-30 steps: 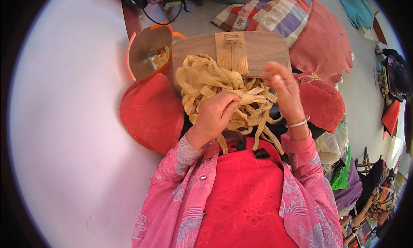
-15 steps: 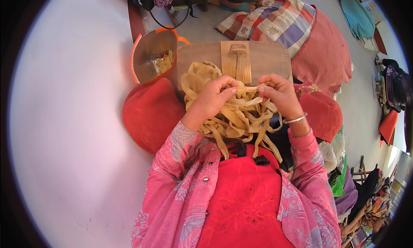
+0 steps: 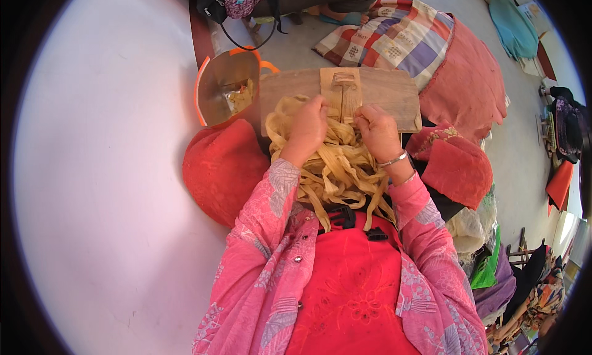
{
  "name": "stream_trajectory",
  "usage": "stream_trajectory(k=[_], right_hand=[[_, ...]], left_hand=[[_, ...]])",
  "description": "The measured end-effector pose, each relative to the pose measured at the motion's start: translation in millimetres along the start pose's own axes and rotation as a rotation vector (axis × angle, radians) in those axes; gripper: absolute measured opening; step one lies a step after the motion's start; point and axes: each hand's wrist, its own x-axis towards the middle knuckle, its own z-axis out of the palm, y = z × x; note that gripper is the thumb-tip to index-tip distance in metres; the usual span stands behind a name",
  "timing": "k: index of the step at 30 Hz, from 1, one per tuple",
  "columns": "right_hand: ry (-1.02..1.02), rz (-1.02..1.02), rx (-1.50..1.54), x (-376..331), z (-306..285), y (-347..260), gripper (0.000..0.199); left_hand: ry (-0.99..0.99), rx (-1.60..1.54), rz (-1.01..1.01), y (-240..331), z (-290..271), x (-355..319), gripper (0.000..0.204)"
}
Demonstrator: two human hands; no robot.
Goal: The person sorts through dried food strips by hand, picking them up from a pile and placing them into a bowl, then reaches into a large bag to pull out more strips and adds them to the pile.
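A tangled heap of long, flat, tan fibrous strips (image 3: 336, 164) lies over my lap and the near part of a wooden board (image 3: 394, 99). On the board's middle sits a paler wood piece (image 3: 332, 87) with a notch. My left hand (image 3: 308, 130) is closed at this piece's left edge, its fingertips pinched on a tan strip. Opposite it, my right hand (image 3: 377, 133), with a silver bangle at the wrist, is also closed in a pinch on a tan strip. The strip's run between the hands is partly hidden by the fingers.
An orange-rimmed bucket (image 3: 205, 99) with yellowish scraps stands beyond the board's left end. Red cloth (image 3: 222, 170) bulges on the left, more (image 3: 459, 170) on the right. A checked cloth bundle (image 3: 401, 37) lies beyond the board; another person's foot (image 3: 348, 16) shows nearby.
Both hands have moved away from me, from over the heap to the paler wood piece. The strip that was held stretched between them is now harder to see.
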Motion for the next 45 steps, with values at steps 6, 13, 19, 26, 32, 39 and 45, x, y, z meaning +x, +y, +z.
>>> stream_trajectory(k=[6,13,19,26,32,39,45], right_hand=[[0.125,-0.198,-0.329,-17,-41,-33,0.012],[0.169,-0.142,-0.056,-19,-52,-56,0.018],[-0.453,-0.056,0.135,-59,-97,-80,0.009],[-0.539,-0.075,1.019,-64,-121,-166,0.022],[0.115,-0.094,-0.015,-46,-44,-83,0.040],[0.084,-0.086,-0.244,-46,-41,-60,0.015],[-0.433,0.547,0.416,-73,-37,-34,0.031]], left_hand=[[-0.072,-0.173,-0.018,37,-5,-25,0.010],[-0.652,-1.151,-0.517,71,0,-79,0.022],[-0.649,-0.377,0.103,106,-83,-87,0.027],[-0.792,-0.852,0.234,145,-100,-81,0.027],[-0.581,-1.197,-0.356,98,-27,-91,0.039],[-0.457,-0.634,-0.174,53,0,-80,0.025],[-0.161,0.103,0.397,53,3,-94,0.028]])
